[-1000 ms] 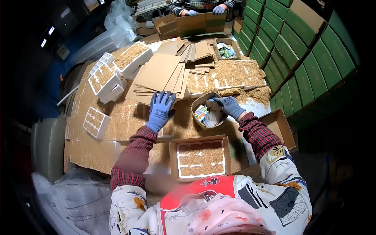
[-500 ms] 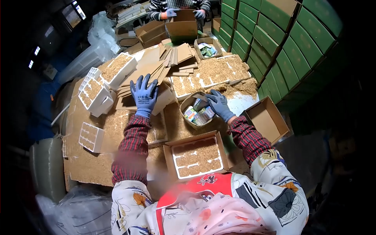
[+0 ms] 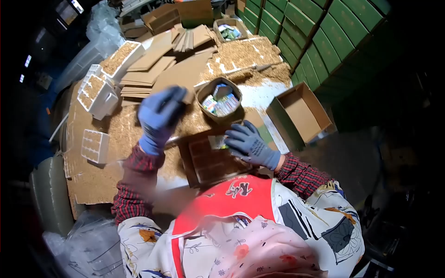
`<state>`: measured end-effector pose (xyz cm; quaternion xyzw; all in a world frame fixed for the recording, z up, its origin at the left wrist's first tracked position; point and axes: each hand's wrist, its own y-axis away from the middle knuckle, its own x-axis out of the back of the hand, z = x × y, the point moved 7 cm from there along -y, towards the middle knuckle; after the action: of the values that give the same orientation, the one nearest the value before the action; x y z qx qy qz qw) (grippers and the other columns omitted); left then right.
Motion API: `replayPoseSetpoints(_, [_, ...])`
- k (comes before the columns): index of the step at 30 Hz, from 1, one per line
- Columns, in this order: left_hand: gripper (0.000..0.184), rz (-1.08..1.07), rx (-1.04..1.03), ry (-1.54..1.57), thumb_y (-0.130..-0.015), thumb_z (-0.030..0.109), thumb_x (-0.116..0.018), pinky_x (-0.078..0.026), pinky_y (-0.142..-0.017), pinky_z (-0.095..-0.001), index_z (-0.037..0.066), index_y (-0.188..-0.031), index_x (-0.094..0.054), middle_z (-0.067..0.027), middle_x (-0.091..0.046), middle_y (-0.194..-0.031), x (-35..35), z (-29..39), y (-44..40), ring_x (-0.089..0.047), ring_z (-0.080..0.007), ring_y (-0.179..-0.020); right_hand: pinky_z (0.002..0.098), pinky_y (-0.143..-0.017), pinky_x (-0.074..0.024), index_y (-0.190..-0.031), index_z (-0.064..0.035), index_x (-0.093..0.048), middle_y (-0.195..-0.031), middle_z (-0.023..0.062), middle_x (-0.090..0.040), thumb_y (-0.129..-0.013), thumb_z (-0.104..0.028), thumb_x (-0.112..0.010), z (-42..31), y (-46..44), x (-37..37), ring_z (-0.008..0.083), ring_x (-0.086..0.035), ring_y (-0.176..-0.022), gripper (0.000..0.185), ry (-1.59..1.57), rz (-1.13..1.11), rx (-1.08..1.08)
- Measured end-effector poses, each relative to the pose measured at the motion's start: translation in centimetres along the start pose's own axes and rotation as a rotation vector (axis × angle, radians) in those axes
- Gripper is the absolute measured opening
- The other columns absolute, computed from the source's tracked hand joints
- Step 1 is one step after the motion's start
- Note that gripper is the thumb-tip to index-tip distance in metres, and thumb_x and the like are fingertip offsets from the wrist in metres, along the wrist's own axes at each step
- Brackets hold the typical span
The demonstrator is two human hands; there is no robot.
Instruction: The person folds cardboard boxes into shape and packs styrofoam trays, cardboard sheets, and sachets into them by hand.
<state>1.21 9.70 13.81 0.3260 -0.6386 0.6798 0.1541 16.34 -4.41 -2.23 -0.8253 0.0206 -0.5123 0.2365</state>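
The person's R. hand [image 3: 252,146] pinches a small packet [image 3: 217,142] over a cardboard box [image 3: 187,162]; foam tray [image 3: 215,162] in, top not shut. L. hand [image 3: 162,113] nr. cardboard sheets [image 3: 141,83]: blurry, can't tell grip.

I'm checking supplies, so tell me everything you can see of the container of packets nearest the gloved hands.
The container looks like brown cardboard, open-topped, its walls forming a rounded, many-sided outline. It stands mouth-up beyond the right hand, beside the flat cardboard sheets. Colourful printed packets lie jumbled inside, below the rim. Neither hand appears to touch it. Its base is hidden.
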Motion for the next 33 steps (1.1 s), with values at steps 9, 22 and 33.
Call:
replayPoseSetpoints(9, [0.024, -0.981, 0.213, 0.645, -0.085, 0.020, -0.054, -0.051, -0.077, -0.0379, 0.008, -0.106, -0.059, -0.0104, -0.059, -0.109, -18.8, 16.0, 19.2, -0.062, -0.0261, -0.093, 0.0340, -0.078, -0.0496, -0.114, -0.0022, -0.061, -0.098, 0.0163, -0.065, -0.084, -0.011, -0.062, 3.2, 3.4, 2.0, 0.0275, -0.063, -0.088, 0.031, -0.250, 0.235, -0.397])
replayPoseSetpoints(22, [0.028, -1.095, 0.543, 0.380, -0.089, 0.028, -0.054, -0.046, -0.090, -0.0433, 0.009, -0.107, -0.064, -0.0147, -0.060, -0.110, -12.9, 7.5, 23.7, -0.058, -0.0339, -0.102, 0.0339, -0.084, -0.0488, -0.113, -0.0022, -0.061, -0.104, 0.0179, -0.064, -0.084, -0.018, -0.067, 2.1, 1.7, -2.1, 0.0302, -0.062, -0.095, 0.033, -0.592, 0.302, -0.364])
replayPoseSetpoints(33, [0.062, -0.503, 0.672, 0.329, -0.098, 0.042, -0.040, -0.024, -0.111, -0.0446, 0.008, -0.146, -0.023, -0.0252, -0.021, -0.149, -15.1, 5.4, 37.4, -0.026, -0.0412, -0.136, 0.0413, -0.113, -0.0206, -0.144, 0.0022, -0.025, -0.147, 0.0273, -0.026, -0.072, -0.076, -0.056, 10.0, 10.0, -14.8, 0.0393, -0.024, -0.138, 0.111, -0.454, -0.242, -1.067])
